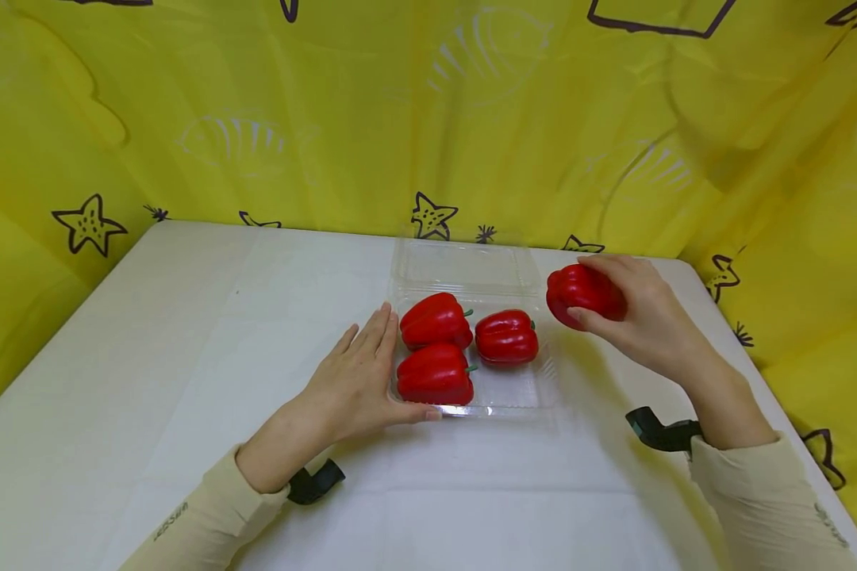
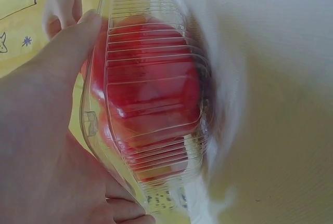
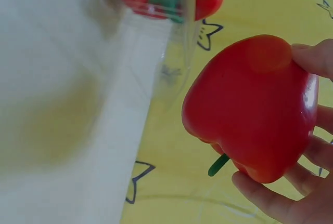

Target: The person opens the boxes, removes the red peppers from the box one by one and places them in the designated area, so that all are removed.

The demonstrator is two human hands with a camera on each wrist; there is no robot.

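Observation:
A clear plastic clamshell box [image 1: 510, 395] lies with its lid [image 1: 464, 266] folded back in the head view. Three red bell peppers are inside: one at the back left [image 1: 434, 319], one at the front left [image 1: 434, 379], one on the right [image 1: 507, 337]. Stretched along the box's left wall, my left hand [image 1: 350, 385] steadies it, thumb at the front rim. My right hand [image 1: 653, 321] grips another red bell pepper [image 1: 578, 292] between thumb and fingers, up beyond the box's right side. Its green stem [image 3: 218, 165] points away from the palm in the right wrist view.
A white-covered table [image 1: 186, 317] bears the box. Behind it and along the sides hangs a yellow curtain [image 1: 371, 119] printted with fish and starfish. Dark wrist mounts [image 1: 662, 431] stick out at both sleeves.

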